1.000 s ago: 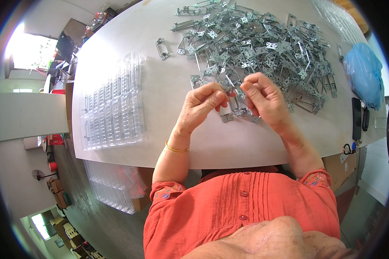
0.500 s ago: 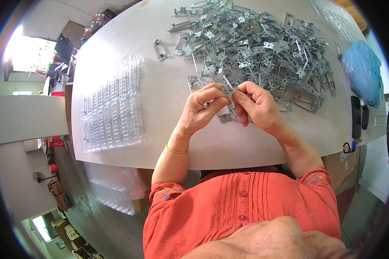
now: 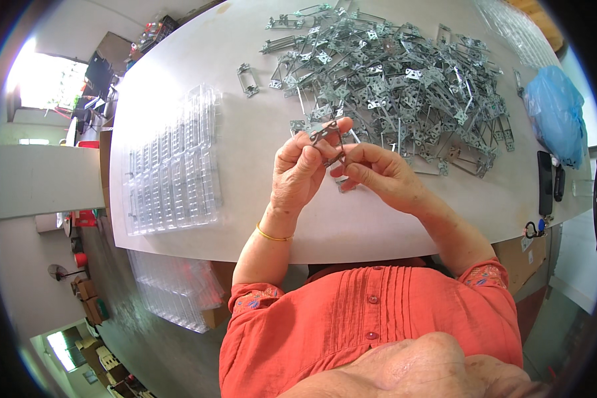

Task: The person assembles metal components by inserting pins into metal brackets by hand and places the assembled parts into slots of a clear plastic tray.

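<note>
Between my two hands, above the table, is a small metal bracket frame [image 3: 340,140] with thin bars and flat end plates. My left hand [image 3: 300,167] pinches one end between thumb and fingers. My right hand [image 3: 383,174] grips the other end, its fingers partly covering the piece. Just beyond my hands lies a big heap of similar metal bracket frames [image 3: 391,86]. One loose bracket frame [image 3: 248,80] rests apart, left of the heap. Part of another metal piece shows on the table below my fingers.
Clear plastic blister trays [image 3: 172,162] are stacked on the white table [image 3: 272,229] at left, with more trays [image 3: 172,285] below the edge. At right are a blue plastic bag [image 3: 556,113], a black phone [image 3: 544,182] and keys [image 3: 536,227]. Clear plastic sheeting [image 3: 519,30] lies far right.
The bracket frame has been turned in my fingers, so its open shape now faces up. Both hands have shifted slightly left, and my right hand is a little lower.
</note>
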`<state>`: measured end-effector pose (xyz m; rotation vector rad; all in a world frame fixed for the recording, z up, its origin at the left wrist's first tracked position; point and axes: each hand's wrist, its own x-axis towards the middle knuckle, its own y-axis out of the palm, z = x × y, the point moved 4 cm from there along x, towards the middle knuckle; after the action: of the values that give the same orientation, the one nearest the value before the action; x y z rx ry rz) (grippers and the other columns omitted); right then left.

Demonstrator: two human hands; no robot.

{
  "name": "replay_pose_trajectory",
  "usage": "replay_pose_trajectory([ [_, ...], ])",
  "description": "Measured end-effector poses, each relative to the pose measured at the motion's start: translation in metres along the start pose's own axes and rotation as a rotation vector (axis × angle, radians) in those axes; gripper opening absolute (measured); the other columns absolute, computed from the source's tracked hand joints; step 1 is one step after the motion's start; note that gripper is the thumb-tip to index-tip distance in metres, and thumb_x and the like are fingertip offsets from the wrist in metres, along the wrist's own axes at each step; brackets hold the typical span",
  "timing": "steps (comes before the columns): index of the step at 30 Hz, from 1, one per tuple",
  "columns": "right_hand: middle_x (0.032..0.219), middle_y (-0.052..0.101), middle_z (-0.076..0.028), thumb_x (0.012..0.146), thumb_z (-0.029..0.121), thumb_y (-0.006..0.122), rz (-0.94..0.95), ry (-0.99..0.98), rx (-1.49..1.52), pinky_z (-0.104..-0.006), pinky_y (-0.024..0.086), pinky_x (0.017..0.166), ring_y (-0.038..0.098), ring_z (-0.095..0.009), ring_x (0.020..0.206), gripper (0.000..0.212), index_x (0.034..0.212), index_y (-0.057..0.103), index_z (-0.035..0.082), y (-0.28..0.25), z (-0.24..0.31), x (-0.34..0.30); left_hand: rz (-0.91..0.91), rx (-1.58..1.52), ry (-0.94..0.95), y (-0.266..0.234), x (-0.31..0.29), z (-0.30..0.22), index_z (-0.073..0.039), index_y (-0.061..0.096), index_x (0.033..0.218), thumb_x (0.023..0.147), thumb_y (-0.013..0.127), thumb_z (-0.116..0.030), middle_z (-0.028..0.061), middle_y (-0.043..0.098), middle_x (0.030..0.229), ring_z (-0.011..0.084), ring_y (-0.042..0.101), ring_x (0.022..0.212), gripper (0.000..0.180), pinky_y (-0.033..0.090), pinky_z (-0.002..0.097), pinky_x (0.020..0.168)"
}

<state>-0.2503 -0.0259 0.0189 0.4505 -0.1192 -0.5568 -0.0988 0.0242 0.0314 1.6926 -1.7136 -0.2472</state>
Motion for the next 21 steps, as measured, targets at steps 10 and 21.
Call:
replay_pose_trajectory([
  [10,0.11,0.056,-0.006,0.1,0.006,0.057,-0.133,-0.361,-0.106,-0.0282,0.055,0.08,0.062,-0.012,0.096,0.008,0.107,0.058,0.002,-0.012,0.024,-0.003,0.05,0.069,0.016,0.001,0.006,-0.001,0.0,0.07,0.104,0.098,0.061,-0.024,0.0235,0.051,0.141,0.0374,0.034,0.143,0.026,0.026,0.0551,0.118],
  [21,0.102,0.059,-0.009,0.093,-0.001,0.063,-0.153,-0.547,-0.694,-0.0307,0.053,0.077,0.062,-0.017,0.091,0.007,0.098,0.059,0.002,-0.021,0.061,-0.008,-0.098,0.0,-0.248,-0.013,0.012,-0.009,0.008,0.053,0.123,0.101,0.049,-0.04,0.0296,0.057,0.129,0.0388,0.062,0.114,0.053,0.05,0.0511,0.1],
])
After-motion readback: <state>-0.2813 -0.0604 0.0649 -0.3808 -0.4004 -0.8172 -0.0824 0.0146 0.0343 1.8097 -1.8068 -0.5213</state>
